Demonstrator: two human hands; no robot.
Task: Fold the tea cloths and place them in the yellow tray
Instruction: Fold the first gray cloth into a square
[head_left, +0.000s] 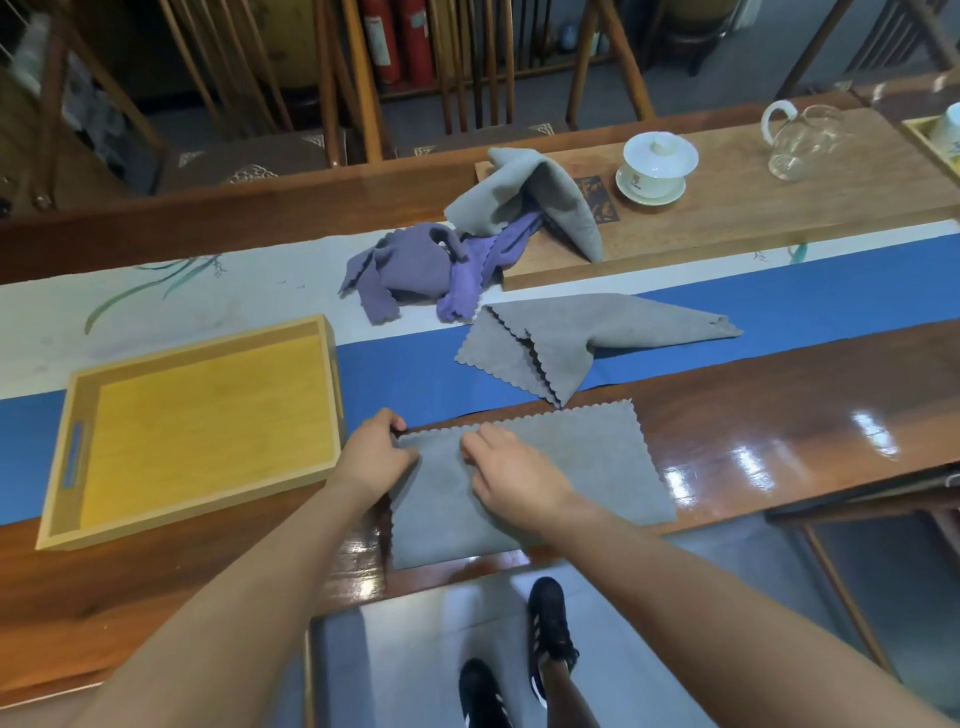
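Left hand (375, 453) and right hand (511, 475) both pinch the far scalloped edge of the grey cloth (582, 467), flat at the near bench (779, 415) edge. Yellow tray (200, 418) just left, nothing in it. Risk: glossy wood lets the cloth slide, skewing the fold. Blue runner (779, 306), wooden chairs (467, 78) beyond.

Left hand (378, 453) and right hand (511, 475) side by side, fingers curled in pinching grip
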